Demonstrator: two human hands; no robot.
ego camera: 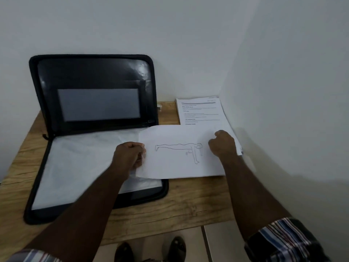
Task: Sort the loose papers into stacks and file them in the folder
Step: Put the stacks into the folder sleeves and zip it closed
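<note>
A black zip folder (94, 72) stands open on the wooden table (179, 201), its lid leaning on the wall. White paper or a clear sleeve (81, 163) lies in its lower half. A sheet with a line drawing of a figure in a plank pose (179, 159) spans from the folder's right edge over to a stack of printed papers (200, 112) at the right. My left hand (128, 156) pinches the sheet's left edge. My right hand (222, 144) is curled at the sheet's right side; whether it grips the paper is hidden.
White walls close off the back and the right side, next to the paper stack. A small metal fitting (159, 107) sits by the folder's right side. The table's front edge is near me, with tiled floor and my shoes (151, 250) below.
</note>
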